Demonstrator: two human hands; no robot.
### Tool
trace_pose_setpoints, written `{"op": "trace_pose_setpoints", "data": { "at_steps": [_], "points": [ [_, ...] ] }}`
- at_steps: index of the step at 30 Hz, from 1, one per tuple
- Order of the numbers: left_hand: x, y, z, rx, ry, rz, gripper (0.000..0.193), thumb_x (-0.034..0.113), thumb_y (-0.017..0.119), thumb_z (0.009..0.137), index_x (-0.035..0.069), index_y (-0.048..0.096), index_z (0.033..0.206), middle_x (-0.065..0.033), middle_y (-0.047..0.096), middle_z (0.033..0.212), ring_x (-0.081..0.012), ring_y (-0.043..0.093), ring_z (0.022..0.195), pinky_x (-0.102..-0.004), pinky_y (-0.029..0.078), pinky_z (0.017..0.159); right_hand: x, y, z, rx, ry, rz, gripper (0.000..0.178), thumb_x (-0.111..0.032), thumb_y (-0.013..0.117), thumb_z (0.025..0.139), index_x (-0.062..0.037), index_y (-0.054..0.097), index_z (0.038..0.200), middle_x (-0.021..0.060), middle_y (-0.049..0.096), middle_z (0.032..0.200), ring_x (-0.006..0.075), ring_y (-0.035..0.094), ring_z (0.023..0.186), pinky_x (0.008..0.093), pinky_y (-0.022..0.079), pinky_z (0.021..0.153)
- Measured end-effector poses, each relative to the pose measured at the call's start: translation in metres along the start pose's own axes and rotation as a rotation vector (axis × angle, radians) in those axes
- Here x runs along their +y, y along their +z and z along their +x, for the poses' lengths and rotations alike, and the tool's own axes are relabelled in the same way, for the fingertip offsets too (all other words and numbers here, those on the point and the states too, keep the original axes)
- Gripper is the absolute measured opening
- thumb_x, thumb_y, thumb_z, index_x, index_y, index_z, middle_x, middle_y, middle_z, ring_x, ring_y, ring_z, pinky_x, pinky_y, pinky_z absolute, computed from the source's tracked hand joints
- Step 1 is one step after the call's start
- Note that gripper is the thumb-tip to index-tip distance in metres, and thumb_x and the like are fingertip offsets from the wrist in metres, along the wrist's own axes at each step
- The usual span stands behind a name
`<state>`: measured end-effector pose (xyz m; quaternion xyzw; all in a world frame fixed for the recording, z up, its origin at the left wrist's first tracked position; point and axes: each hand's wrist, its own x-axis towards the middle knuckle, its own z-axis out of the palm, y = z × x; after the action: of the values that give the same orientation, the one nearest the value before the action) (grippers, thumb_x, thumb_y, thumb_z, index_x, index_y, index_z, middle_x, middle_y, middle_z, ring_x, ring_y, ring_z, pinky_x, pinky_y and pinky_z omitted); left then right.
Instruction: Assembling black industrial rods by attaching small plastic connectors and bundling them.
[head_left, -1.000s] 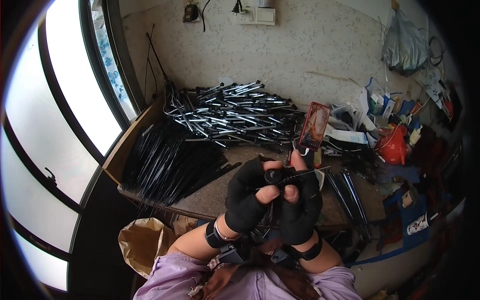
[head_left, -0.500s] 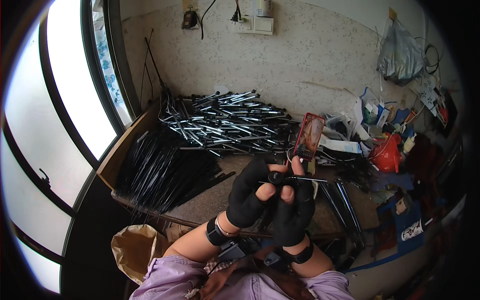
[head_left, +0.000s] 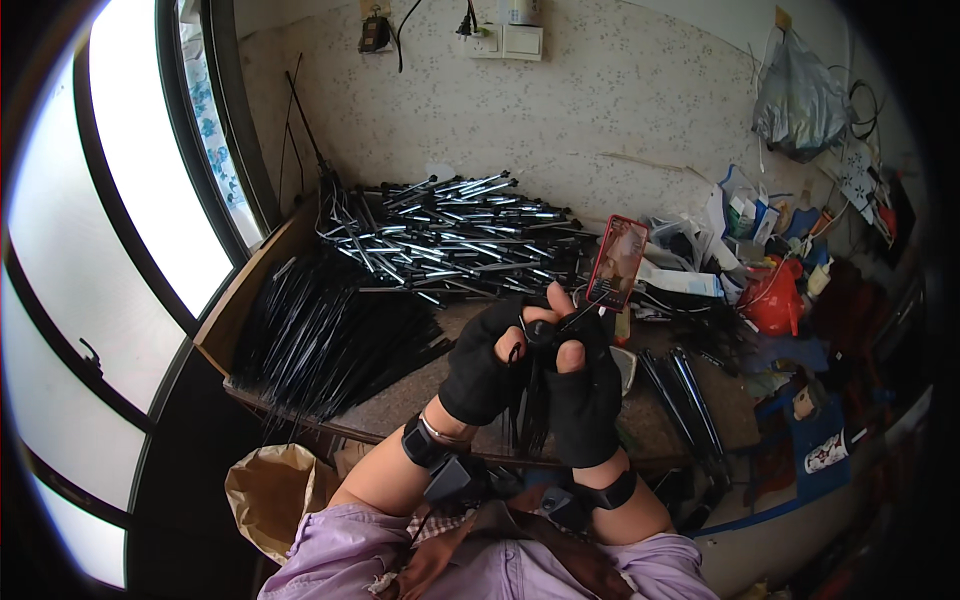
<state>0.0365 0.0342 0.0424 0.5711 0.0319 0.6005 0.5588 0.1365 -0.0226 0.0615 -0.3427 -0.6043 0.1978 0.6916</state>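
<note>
Black fingerless gloves cover both my hands, which meet over the table's front. Between the fingertips is a small round black hub [head_left: 540, 332]; a thin dark rod [head_left: 583, 315] slants from it to the upper right. My left hand [head_left: 480, 368] is closed round the hub's left side, with a short dark end sticking out by the thumb. On the other side, my right hand [head_left: 585, 400] pinches the hub, its index finger raised. Dark thin ribs [head_left: 525, 415] hang between the palms. Fingers hide much of the joint.
Long black ribs [head_left: 330, 340] lie bundled at left, below a heap of silver shafts [head_left: 470, 235] with black ends. A red-edged phone [head_left: 617, 262] leans behind my hands. More tubes [head_left: 685, 405], a red bag [head_left: 775, 300] and clutter lie right. A paper sack [head_left: 275, 500] stands below.
The thin rod has swung from nearly level to slanting up and right. My hands have shifted slightly left and up, and the dark ribs below them show more.
</note>
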Motion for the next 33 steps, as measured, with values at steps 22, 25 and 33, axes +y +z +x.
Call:
{"op": "trace_pose_setpoints", "data": {
  "at_steps": [22,25,33],
  "points": [
    [0.011,-0.001,0.002,0.106,0.166,0.481,0.04,0.031,0.056,0.085,-0.001,0.053,0.109,-0.0076,0.057,0.101,-0.015,0.053,0.092,-0.0274,0.041,0.084,0.023,0.01,-0.01,0.184,0.047,0.064,0.024,-0.017,0.06,0.086,-0.001,0.056,0.103,0.0028,0.058,0.098,0.0114,0.054,0.088,0.0262,0.043,0.078],
    [0.016,-0.013,0.008,-0.122,0.014,0.07,0.045,0.037,0.054,0.086,-0.002,0.052,0.108,-0.0094,0.056,0.102,-0.0158,0.054,0.089,-0.0273,0.041,0.082,-0.001,0.004,0.007,-0.03,0.331,0.629,0.017,-0.012,0.062,0.083,-0.0015,0.06,0.095,0.0058,0.059,0.087,0.0154,0.055,0.082,0.028,0.042,0.076],
    [0.018,-0.009,-0.009,-0.16,0.109,0.348,0.056,0.033,0.062,0.081,-0.001,0.04,0.12,-0.0096,0.055,0.101,-0.0163,0.055,0.086,-0.0264,0.044,0.076,-0.017,-0.02,0.007,-0.182,0.126,-0.08,0.012,-0.008,0.069,0.076,-0.0029,0.059,0.08,0.0026,0.056,0.077,0.0132,0.054,0.073,0.029,0.042,0.062]
  ]
}}
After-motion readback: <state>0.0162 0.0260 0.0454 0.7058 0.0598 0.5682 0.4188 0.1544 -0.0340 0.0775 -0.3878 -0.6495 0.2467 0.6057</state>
